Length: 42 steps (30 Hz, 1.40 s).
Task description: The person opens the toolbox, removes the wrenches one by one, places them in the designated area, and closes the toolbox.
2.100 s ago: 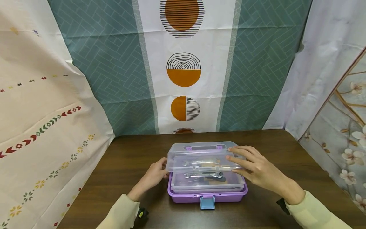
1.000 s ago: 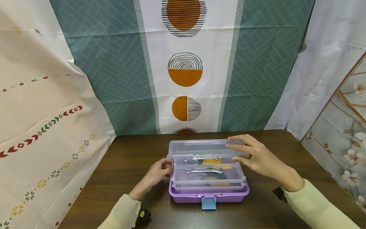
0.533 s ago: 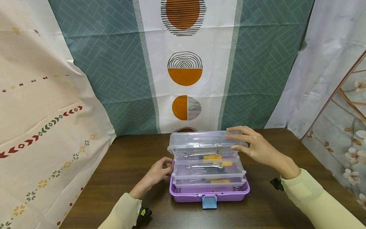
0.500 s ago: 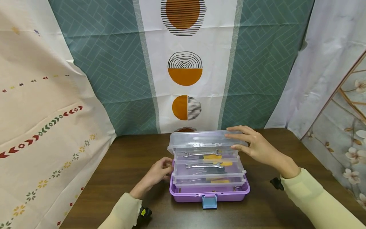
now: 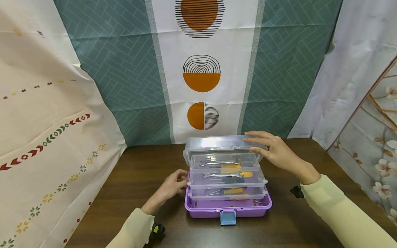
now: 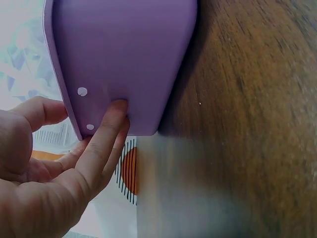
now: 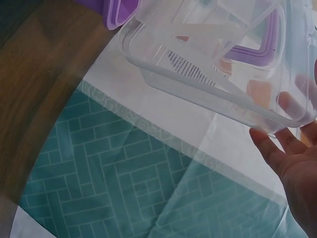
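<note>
A purple toolbox (image 5: 214,212) with a clear lid (image 5: 214,142) stands on the table, its lid raised and tilted back. Under the lid, clear trays (image 5: 198,181) are spread out in steps. One wrench (image 5: 222,175) lies in front of another wrench (image 5: 217,162), among yellow-handled tools (image 5: 233,190). My left hand (image 5: 171,186) grips the toolbox's left side near the back corner; in the left wrist view, fingertips press on the purple wall and another digit meets the rim. My right hand (image 5: 273,146) holds the lid's right end between thumb and fingers.
A light blue latch (image 5: 228,218) hangs down at the toolbox's front. Small metal pieces (image 5: 255,202) lie in the purple base. The dark wooden table (image 5: 145,162) ends against a patterned curtain (image 5: 136,86) at the back.
The lid has swung up and back with my right hand. Beneath it, the clear trays have risen and spread apart, showing more of the base. My left hand stays at the toolbox's side.
</note>
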### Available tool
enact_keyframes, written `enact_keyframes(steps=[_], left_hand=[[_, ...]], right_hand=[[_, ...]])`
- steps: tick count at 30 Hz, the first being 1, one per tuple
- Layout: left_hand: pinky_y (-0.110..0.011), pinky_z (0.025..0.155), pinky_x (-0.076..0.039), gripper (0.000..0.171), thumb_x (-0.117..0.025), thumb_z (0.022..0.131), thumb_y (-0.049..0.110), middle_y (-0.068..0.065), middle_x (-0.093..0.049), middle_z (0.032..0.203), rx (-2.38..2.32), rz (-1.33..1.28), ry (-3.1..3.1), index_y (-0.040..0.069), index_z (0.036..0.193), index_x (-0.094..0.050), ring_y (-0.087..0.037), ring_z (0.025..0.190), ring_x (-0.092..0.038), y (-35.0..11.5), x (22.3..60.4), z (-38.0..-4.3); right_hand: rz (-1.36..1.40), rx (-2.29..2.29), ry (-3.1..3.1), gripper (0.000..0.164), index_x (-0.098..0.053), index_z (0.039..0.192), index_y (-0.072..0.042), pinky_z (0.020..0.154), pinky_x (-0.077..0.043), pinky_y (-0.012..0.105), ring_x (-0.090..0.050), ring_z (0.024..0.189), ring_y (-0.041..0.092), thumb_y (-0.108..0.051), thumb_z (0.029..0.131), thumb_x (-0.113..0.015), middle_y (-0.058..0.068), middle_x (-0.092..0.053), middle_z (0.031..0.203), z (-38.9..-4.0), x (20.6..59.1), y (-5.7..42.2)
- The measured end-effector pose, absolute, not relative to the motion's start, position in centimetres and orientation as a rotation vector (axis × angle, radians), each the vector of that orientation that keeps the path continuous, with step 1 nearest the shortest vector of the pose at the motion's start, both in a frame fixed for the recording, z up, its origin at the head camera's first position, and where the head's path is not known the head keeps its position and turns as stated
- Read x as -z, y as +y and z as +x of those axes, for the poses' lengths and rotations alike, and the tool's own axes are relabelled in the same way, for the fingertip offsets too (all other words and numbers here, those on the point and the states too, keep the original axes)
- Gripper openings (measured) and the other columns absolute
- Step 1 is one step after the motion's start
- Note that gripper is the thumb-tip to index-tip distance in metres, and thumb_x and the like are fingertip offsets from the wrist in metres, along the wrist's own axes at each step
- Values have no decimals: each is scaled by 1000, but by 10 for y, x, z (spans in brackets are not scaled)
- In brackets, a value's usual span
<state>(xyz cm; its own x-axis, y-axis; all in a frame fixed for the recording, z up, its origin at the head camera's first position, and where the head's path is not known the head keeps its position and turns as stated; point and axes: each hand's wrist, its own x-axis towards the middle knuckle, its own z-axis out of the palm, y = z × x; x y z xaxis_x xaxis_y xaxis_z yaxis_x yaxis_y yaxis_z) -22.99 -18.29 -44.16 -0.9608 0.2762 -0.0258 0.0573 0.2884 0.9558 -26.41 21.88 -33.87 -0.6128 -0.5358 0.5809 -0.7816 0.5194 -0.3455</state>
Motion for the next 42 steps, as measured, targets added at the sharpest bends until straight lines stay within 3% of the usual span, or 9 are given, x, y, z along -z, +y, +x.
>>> enact_keyframes(steps=[5,22,31,42], left_hand=[[-46,81,-64,34,-60,102,7,-18,-64,110,-1738,310,2375,-8,132,-54,-23,94,-70,-182,442,-231],[-48,79,-64,36,-64,102,9,-17,-64,109,-1723,316,2406,-8,132,-54,-23,94,-70,-180,446,-231],[-48,80,-64,36,-61,99,5,-16,-63,108,-1726,297,2413,-7,132,-55,-21,93,-68,-181,448,-231],[-47,79,-64,34,-62,102,10,-16,-63,108,-1699,299,2440,-6,131,-55,-23,95,-69,-180,446,-229]], right_hand=[[1041,-869,-2417,42,-69,138,-12,107,-40,70,-50,137,38,-11,96,-74,9,-58,148,-267,337,219],[970,-769,-2502,38,-67,139,-8,113,-36,69,-45,142,40,-13,101,-68,12,-55,151,-274,332,213],[868,-669,-2428,36,-69,136,-10,95,-53,61,-50,131,42,-16,101,-68,17,-56,141,-274,339,207],[780,-807,-2346,30,-75,126,-7,99,-52,64,-57,129,44,-12,96,-75,17,-62,138,-272,342,204]])
